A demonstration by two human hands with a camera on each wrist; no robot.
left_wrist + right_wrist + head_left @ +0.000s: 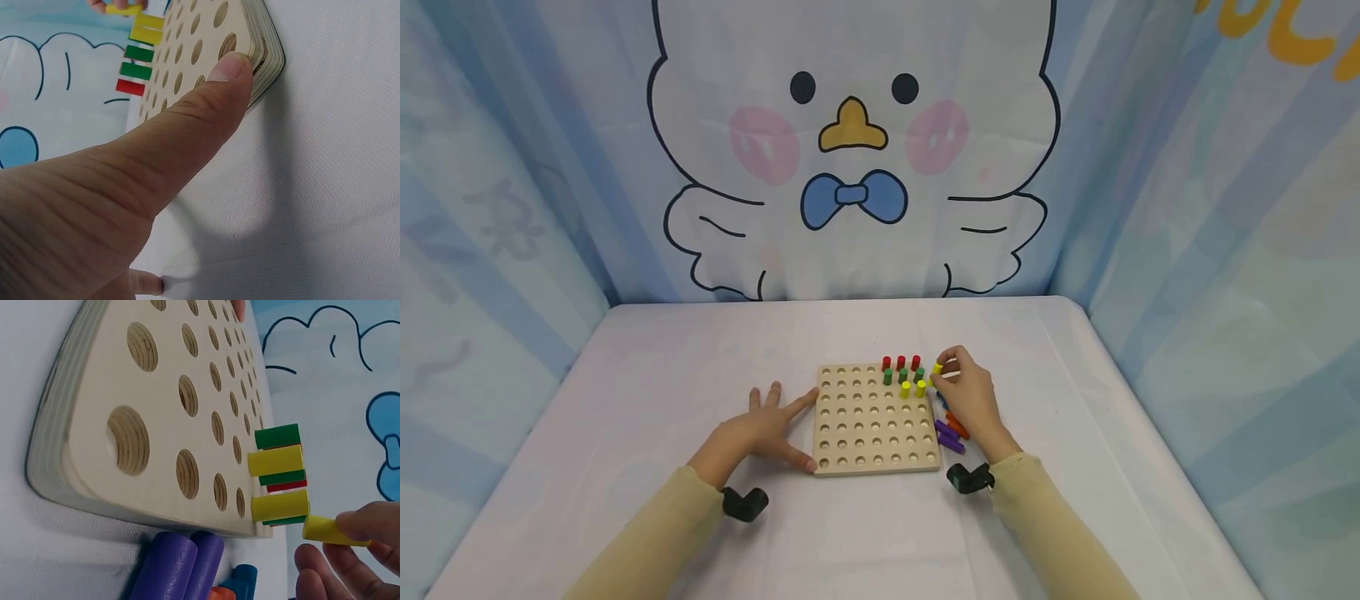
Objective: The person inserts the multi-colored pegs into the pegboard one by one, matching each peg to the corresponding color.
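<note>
A square wooden pegboard (865,425) with rows of round holes lies flat on the table. Red pegs (901,362), green pegs (903,377) and two yellow pegs (906,389) stand upright in its far right corner. My right hand (970,396) pinches another yellow peg (334,531) between thumb and fingers, just beyond the board's right edge and close to the standing pegs. At the left side my left hand (760,429) has its fingers spread. Its thumb (206,100) presses on the board's near left corner, and a fingertip touches the left edge higher up.
Loose purple pegs (165,565), orange pegs (957,425) and blue pegs (244,578) lie on the table along the board's right side. A white cloth (700,350) covers the table. Printed curtains (850,250) hang behind it and at both sides.
</note>
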